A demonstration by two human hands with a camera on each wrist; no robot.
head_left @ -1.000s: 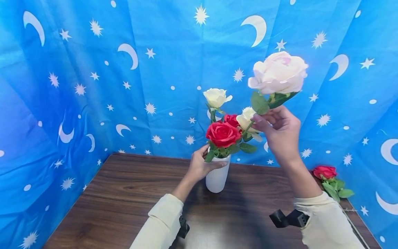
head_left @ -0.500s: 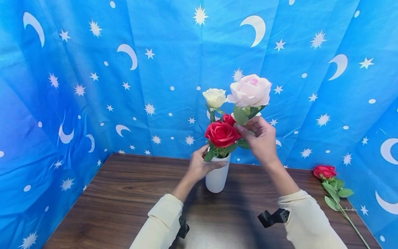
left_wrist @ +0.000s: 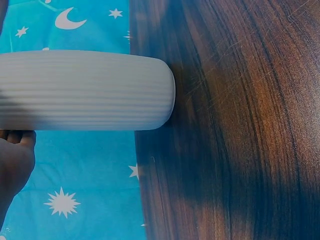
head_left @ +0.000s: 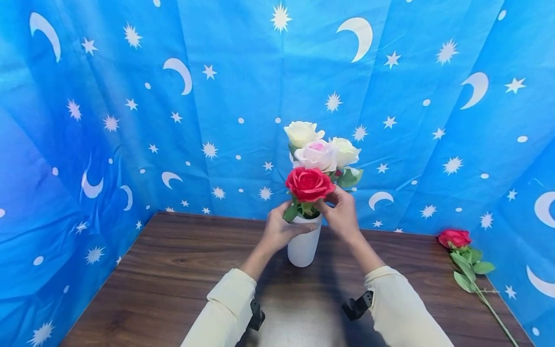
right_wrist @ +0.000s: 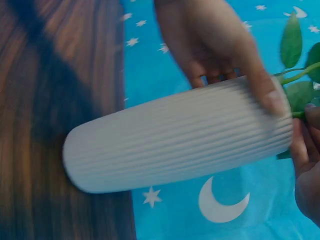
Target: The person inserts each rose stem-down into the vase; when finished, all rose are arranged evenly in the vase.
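Note:
A ribbed white vase (head_left: 302, 248) stands upright on the table. My left hand (head_left: 279, 228) grips it near the rim, thumb across the front; the right wrist view also shows this left hand (right_wrist: 215, 42). In the vase are a red rose (head_left: 309, 184) in front, cream roses (head_left: 301, 133) behind, and another red bloom mostly hidden. A pale pink rose (head_left: 317, 155) rises among them. My right hand (head_left: 341, 212) is at the vase mouth, its fingers pinching the pink rose's green stem (right_wrist: 298, 114); the head view hides most of that stem.
One more red rose (head_left: 454, 238) lies with its long stem on the table's right side. The brown wooden table (head_left: 182, 279) ends against a blue cloth (head_left: 234, 96) printed with moons and stars, hanging behind and at both sides.
My right hand has brought the pale pink rose left and down from high on the right, so its bloom now sits among the others. The left hand has kept its grip on the vase.

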